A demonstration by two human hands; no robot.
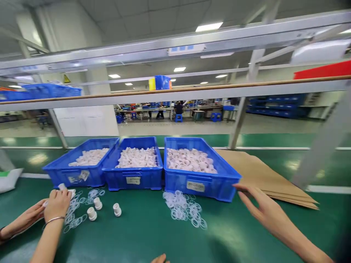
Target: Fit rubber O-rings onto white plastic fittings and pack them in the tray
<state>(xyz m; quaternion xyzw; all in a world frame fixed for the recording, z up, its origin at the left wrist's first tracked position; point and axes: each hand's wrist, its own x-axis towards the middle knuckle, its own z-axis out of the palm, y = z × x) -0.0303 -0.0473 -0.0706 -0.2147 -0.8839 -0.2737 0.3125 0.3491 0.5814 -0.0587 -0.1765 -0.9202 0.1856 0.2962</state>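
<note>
My right hand reaches in from the lower right. Its fingers are stretched out with the thumb apart, and the fingertips are at the front right corner of the right blue bin, seemingly touching it. White plastic ring-like parts fill this bin. Of my left hand, only a little shows at the bottom edge; its grip is hidden. Between my hands and the bin lies a loose pile of thin, clear rings on the green table.
A co-worker's hands handle white parts at left, near more clear rings and several white fittings. Two more blue bins hold white parts. Cardboard sheets lie at right. A shelf crosses above.
</note>
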